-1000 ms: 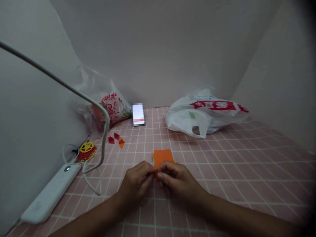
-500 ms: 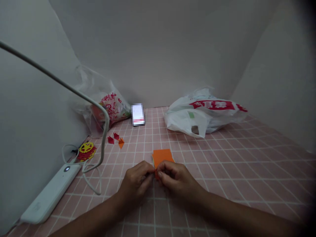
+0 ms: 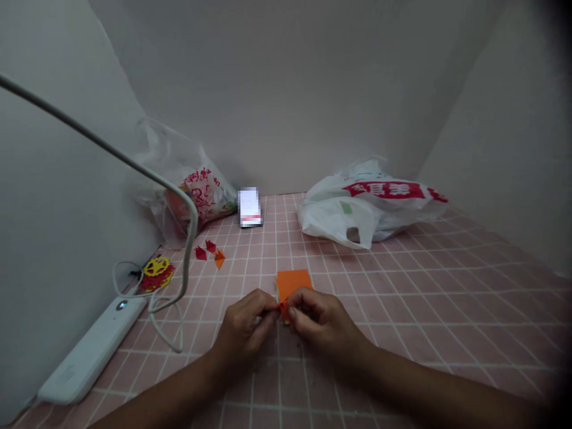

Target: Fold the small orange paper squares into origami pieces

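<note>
A small piece of folded orange paper point(image 3: 283, 305) sits between my fingertips, mostly covered by them. My left hand point(image 3: 245, 322) pinches its left side with thumb and forefinger. From the right, my right hand point(image 3: 322, 322) is closed with its thumb and forefinger at the paper's other side. Just behind and under the fingers lies a stack of square paper sheets point(image 3: 294, 280), orange on top, with paler edges showing at its left. Farther left on the table lie two small red folded paper pieces point(image 3: 201, 254) and an orange folded paper piece point(image 3: 219, 258).
A white cable point(image 3: 193, 238) arches across the left, over a white power bank point(image 3: 93, 351). Yellow and red cut-out pieces point(image 3: 156, 271) lie beside it. Toward the back wall are a printed plastic bag point(image 3: 201, 190), a phone point(image 3: 249, 207) and a white bag point(image 3: 339, 214).
My fingers have shifted slightly at the small folded orange paper, and a bit more of it shows between them. My right hand has moved slightly; everything else stays in place.
</note>
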A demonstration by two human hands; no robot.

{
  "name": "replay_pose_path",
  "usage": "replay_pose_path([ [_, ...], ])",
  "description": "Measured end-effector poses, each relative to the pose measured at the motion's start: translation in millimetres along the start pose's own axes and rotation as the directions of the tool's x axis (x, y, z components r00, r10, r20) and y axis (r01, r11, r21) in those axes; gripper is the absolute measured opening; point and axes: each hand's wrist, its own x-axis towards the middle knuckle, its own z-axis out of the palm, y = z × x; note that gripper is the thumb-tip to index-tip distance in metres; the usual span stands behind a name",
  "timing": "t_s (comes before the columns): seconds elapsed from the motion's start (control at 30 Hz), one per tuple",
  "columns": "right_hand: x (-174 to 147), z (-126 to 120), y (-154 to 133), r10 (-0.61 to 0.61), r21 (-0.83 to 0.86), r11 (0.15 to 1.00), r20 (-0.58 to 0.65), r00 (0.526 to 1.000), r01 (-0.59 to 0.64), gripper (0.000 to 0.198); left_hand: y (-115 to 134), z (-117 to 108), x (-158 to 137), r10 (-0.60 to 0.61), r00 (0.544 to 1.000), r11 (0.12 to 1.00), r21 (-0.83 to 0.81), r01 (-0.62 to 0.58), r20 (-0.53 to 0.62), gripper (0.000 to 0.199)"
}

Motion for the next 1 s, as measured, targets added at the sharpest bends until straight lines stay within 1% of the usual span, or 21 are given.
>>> replay_pose_path([
  [0.17,1.0,-1.1,1.9,-0.005,0.029,1.0,-0.034,0.999,0.006,0.011,0.0,-0.3,0.2,-0.011,0.999,1.0,-0.028,0.01,-0.031,0.012],
  [0.23,1.8,0.2,3.8,0.019,0.086,0.996,-0.062,0.998,-0.014,0.012,0.6,-1.1,0.8,-0.001,0.998,0.999,-0.04,-0.002,-0.06,0.013],
  [0.3,2.5,2.3,6.2,0.075,0.183,0.981,-0.077,0.994,-0.06,0.014,1.5,-2.0,1.7,0.012,0.996,0.999,-0.037,-0.016,-0.093,0.013],
  [0.4,2.7,5.2,8.2,0.155,0.306,0.943,-0.062,0.986,-0.129,0.018,1.9,-3.0,2.8,0.064,0.989,0.998,0.022,-0.062,-0.132,0.015],
  [0.47,2.2,5.7,7.5,0.163,0.322,0.936,-0.036,0.986,-0.143,0.019,1.0,-2.9,2.8,0.124,0.983,0.989,0.1,-0.111,-0.134,0.016],
  [0.57,0.8,4.1,4.7,0.114,0.292,0.95,0.012,0.993,-0.113,0.022,-1.2,-1.8,1.9,0.188,0.977,0.966,0.202,-0.164,-0.103,0.019],
  [0.67,-0.4,1.7,3.1,0.054,0.253,0.966,0.031,0.998,-0.06,0.026,-2.4,-0.8,0.9,0.206,0.976,0.95,0.253,-0.182,-0.072,0.02],
  [0.73,-0.8,0.5,2.9,0.038,0.233,0.971,0.022,0.999,-0.042,0.026,-2.1,-0.7,0.4,0.214,0.975,0.94,0.281,-0.191,-0.053,0.019],
  [0.8,-0.8,-0.3,2.7,0.006,0.169,0.986,-0.011,1.0,-0.004,0.019,-1.3,-0.9,0.0,0.222,0.974,0.931,0.303,-0.201,-0.035,0.019],
  [0.9,-0.3,-1.6,1.1,-0.083,0.022,0.996,-0.048,0.995,0.084,0.008,-0.5,-1.2,-0.6,0.221,0.975,0.933,0.297,-0.205,-0.02,0.019],
  [1.0,0.8,-2.5,-0.4,-0.105,-0.013,0.994,-0.037,0.994,0.105,0.01,-1.1,-0.8,-0.9,0.202,0.979,0.952,0.241,-0.191,-0.024,0.019],
])
